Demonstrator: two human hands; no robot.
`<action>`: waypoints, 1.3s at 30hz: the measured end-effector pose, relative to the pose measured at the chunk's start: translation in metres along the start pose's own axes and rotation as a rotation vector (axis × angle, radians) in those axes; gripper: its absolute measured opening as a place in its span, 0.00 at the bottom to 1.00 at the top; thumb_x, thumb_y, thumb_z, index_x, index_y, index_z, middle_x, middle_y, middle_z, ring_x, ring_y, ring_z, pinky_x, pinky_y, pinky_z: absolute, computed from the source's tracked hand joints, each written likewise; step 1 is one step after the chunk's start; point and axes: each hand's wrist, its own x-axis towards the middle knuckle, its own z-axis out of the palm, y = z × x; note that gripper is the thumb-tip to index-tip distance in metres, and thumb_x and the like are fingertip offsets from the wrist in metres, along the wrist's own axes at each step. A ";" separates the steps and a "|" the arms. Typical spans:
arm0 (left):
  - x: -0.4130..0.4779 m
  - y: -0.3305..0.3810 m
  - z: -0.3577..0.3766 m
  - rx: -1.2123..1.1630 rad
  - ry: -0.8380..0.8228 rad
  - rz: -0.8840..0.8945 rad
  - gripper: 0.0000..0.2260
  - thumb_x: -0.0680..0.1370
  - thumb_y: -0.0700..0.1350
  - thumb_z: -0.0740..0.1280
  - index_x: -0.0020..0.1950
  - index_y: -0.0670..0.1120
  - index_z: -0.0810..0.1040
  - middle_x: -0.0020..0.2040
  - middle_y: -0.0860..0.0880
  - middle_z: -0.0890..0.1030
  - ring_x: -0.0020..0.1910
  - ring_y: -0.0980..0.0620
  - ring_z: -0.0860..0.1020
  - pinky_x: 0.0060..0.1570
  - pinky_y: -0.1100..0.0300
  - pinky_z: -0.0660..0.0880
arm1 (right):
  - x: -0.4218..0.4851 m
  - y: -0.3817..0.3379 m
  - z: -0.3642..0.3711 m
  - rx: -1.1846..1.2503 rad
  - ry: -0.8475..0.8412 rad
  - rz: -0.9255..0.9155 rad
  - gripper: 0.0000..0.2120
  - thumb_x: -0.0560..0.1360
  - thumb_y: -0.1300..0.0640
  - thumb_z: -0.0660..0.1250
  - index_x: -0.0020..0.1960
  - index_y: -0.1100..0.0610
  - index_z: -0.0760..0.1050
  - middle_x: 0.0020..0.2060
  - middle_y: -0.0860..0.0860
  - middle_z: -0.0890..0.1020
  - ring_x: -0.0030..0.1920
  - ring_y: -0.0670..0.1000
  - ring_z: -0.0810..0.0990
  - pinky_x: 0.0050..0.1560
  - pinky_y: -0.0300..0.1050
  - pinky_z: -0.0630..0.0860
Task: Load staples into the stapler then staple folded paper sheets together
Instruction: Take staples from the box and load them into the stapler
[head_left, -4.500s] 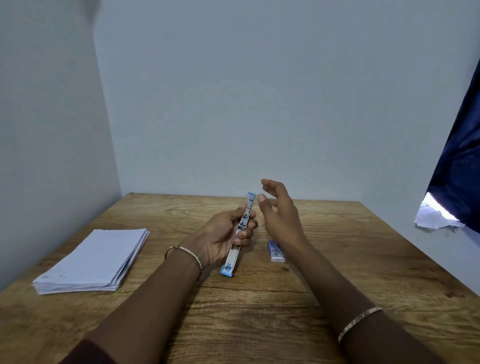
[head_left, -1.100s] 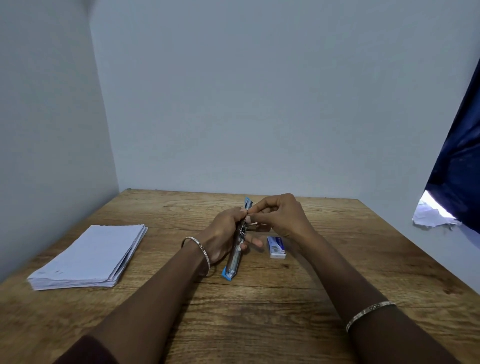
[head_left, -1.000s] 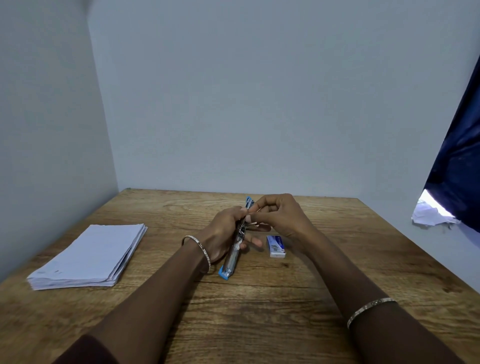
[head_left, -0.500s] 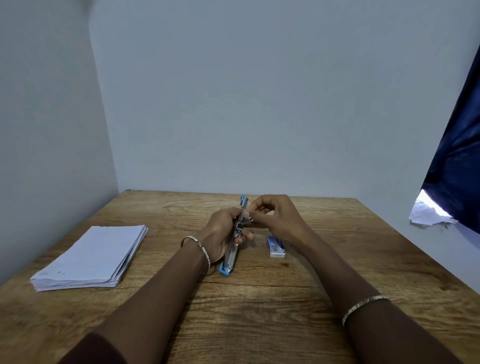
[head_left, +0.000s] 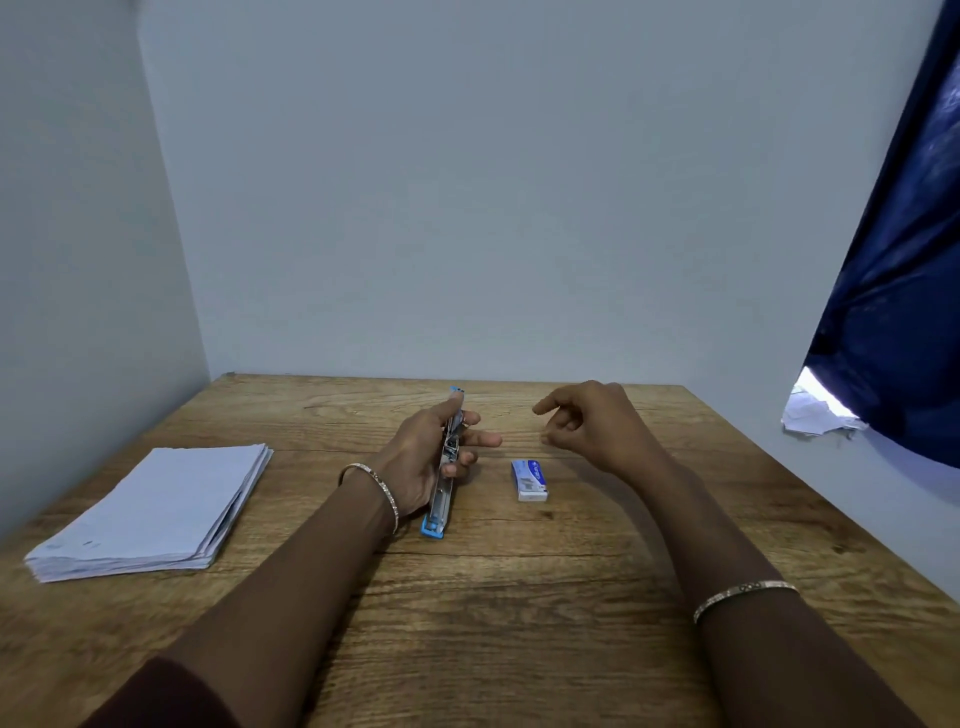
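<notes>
My left hand (head_left: 423, 457) grips a slim blue and metal stapler (head_left: 442, 499) swung open lengthwise, its metal channel facing right and its near end low over the wooden table (head_left: 493, 597). My right hand (head_left: 592, 423) hovers to the right of the stapler, apart from it, fingers loosely curled; I see nothing in it. A small white and blue staple box (head_left: 529, 479) lies on the table between the two hands. A stack of white paper sheets (head_left: 156, 512) rests at the left side of the table.
Grey walls close the table at the back and left. A dark blue curtain (head_left: 898, 291) hangs at the right, with crumpled white paper (head_left: 810, 415) below it.
My right hand has pulled away from the stapler to the right, leaving it held by the left hand alone. The stapler stays in about the same place.
</notes>
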 end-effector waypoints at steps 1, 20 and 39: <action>0.000 0.000 0.000 0.001 -0.003 0.001 0.12 0.84 0.50 0.59 0.48 0.42 0.71 0.31 0.41 0.85 0.16 0.54 0.69 0.13 0.70 0.60 | -0.002 0.002 -0.002 -0.024 0.001 0.002 0.11 0.70 0.68 0.74 0.51 0.58 0.87 0.40 0.55 0.88 0.43 0.51 0.86 0.53 0.44 0.80; 0.004 -0.005 -0.001 -0.071 -0.009 -0.002 0.08 0.81 0.31 0.55 0.50 0.41 0.71 0.27 0.45 0.78 0.17 0.56 0.67 0.15 0.70 0.60 | -0.008 -0.008 -0.015 0.129 -0.134 0.040 0.14 0.68 0.53 0.81 0.53 0.51 0.87 0.46 0.44 0.86 0.46 0.44 0.81 0.46 0.39 0.73; 0.003 -0.008 0.000 -0.137 -0.117 0.006 0.04 0.82 0.36 0.63 0.51 0.44 0.77 0.31 0.49 0.75 0.17 0.60 0.64 0.14 0.69 0.59 | -0.004 -0.016 0.008 0.392 -0.101 -0.048 0.29 0.66 0.62 0.82 0.64 0.54 0.78 0.59 0.47 0.84 0.50 0.45 0.82 0.43 0.30 0.75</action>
